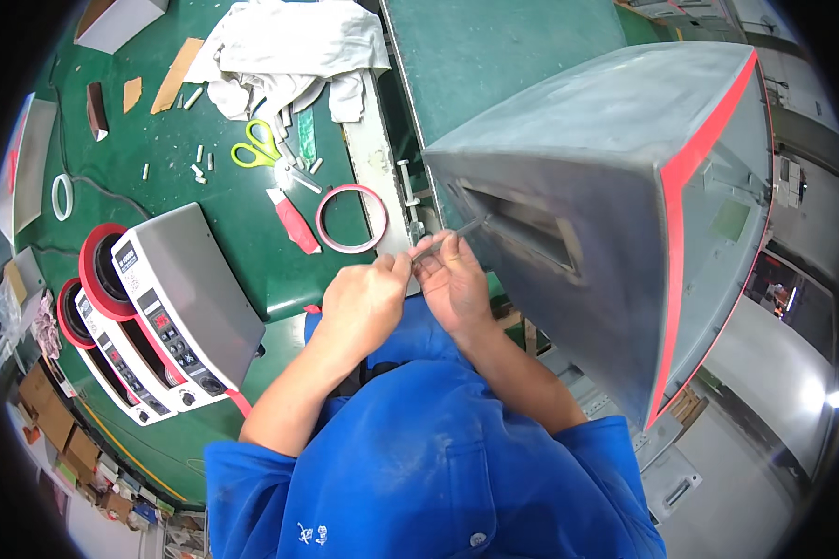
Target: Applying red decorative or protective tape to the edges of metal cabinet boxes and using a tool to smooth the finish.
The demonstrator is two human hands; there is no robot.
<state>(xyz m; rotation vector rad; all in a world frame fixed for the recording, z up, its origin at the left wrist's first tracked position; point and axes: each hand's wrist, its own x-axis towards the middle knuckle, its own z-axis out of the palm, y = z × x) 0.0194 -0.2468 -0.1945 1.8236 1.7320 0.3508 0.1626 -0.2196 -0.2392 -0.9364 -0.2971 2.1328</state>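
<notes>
A large grey housing (550, 168) with red tape along its edge stands to my right. Its near face has a long slot (524, 228). A thin grey rod-like piece (468, 228) runs from my fingers toward the slot's left end; whether its tip touches the housing I cannot tell. My right hand (457, 291) pinches this piece between thumb and fingers. Close beside it, my left hand (365, 300) is closed with its fingertips at the near end of the piece. What lies inside the left fingers is mostly hidden.
On the green table are a pink tape roll (321, 222), a red-wrapped blade-like piece (294, 222), green-handled scissors (259, 147) and white cloth (289, 42). Two tape dispensers (191, 298) stand at left. A metal clamp (410, 200) sits at the table edge.
</notes>
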